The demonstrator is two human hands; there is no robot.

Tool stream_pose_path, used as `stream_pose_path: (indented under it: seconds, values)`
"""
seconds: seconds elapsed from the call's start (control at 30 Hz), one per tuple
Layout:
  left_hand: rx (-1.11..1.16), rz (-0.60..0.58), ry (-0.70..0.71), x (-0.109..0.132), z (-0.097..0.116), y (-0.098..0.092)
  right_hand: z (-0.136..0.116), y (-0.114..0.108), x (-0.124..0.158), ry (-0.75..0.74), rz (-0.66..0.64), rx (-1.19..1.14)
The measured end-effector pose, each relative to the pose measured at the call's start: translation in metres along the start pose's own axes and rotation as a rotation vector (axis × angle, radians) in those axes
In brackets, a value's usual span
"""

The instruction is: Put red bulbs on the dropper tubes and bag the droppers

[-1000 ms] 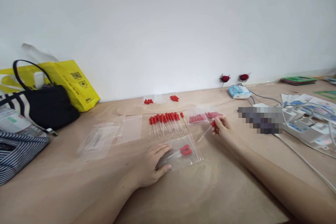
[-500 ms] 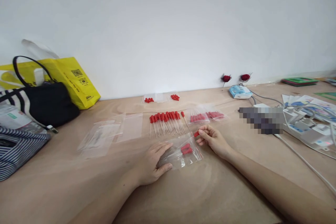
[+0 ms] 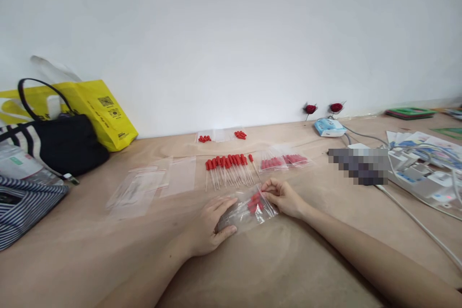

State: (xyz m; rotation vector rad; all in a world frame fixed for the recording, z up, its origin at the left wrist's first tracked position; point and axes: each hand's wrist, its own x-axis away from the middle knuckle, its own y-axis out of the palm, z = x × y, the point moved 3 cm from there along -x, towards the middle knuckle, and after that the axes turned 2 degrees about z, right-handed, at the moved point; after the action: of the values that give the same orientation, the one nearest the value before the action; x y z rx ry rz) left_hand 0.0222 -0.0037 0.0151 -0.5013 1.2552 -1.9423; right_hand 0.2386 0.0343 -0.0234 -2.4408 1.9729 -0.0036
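Note:
A clear zip bag (image 3: 240,214) lies flat on the wooden table, with several red rubber bulbs (image 3: 255,203) inside near its right end. My left hand (image 3: 212,224) rests on the bag's left end, thumb and fingers spread apart. At the bag's right end, my right hand (image 3: 283,197) has its fingers pinched together at the opening; what lies between the fingertips is hidden. Just beyond the bag is a row of clear droppers with red bulbs (image 3: 229,163). Filled bags of red bulbs (image 3: 285,160) lie to the right of that row.
Flat bags (image 3: 135,187) lie to the left. Small red piles (image 3: 240,134) sit on bags by the wall. Yellow (image 3: 104,110) and black (image 3: 72,142) bags stand far left. A power strip (image 3: 415,168) with cables is at the right.
My right hand has moved left to the bag's opening. The red bulb that showed in its fingers is no longer visible there, and the red bulbs inside the bag look more bunched.

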Motion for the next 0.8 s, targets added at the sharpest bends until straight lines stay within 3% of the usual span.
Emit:
stream_pose_path:
  seconds: [0.1, 0.27, 0.47, 0.63, 0.8]
  values:
    - [-0.006, -0.007, -0.007, 0.000, 0.000, 0.000, 0.002, 0.002, 0.000, -0.008, 0.027, 0.121]
    - [-0.007, -0.017, -0.018, 0.001, 0.000, 0.001, -0.008, -0.004, -0.003, 0.007, -0.205, 0.301]
    - [0.008, 0.026, 0.015, 0.001, 0.001, -0.001, -0.044, -0.022, -0.055, -0.091, 0.227, 0.918]
    - [-0.004, 0.036, 0.029, 0.001, 0.001, -0.001, -0.041, 0.001, -0.105, 0.005, 0.325, 1.031]
    - [-0.007, 0.026, 0.031, 0.002, 0.000, 0.001, -0.038, 0.010, -0.122, 0.033, 0.315, 1.078]
